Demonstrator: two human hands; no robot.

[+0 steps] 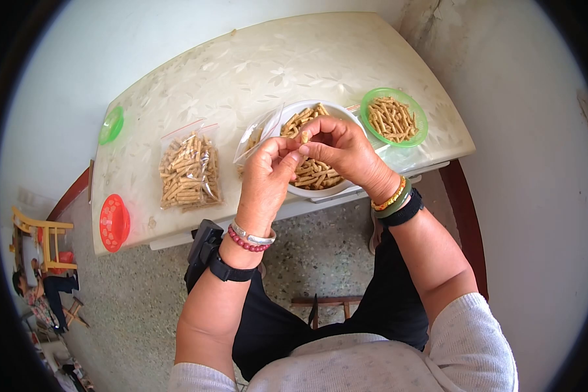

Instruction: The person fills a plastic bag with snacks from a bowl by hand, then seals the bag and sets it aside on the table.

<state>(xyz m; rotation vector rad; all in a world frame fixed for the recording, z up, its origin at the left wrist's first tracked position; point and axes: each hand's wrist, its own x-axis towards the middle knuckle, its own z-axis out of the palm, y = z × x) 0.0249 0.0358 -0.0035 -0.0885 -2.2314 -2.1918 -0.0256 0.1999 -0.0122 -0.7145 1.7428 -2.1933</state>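
Over a white bowl point(343, 108) of tan sticks, my left hand point(269, 171) and my right hand point(343, 150) meet with fingers pinched. Between their fingertips is a small tan stick piece point(304, 137), gripped from both sides. An open clear bag point(249, 138) with some sticks in it stands beside the bowl, just left of my left hand. Farther left on the table lies a filled clear bag of sticks point(191, 171). A green basket point(426, 124) holding thinner-looking sticks sits to the right of my right hand.
The patterned table point(268, 65) also holds a red basket point(115, 223) at its front left corner and a small green basket point(112, 125) at its left edge. A seated person point(39, 297) and a wooden chair point(44, 225) are at far left. Walls stand behind and right.
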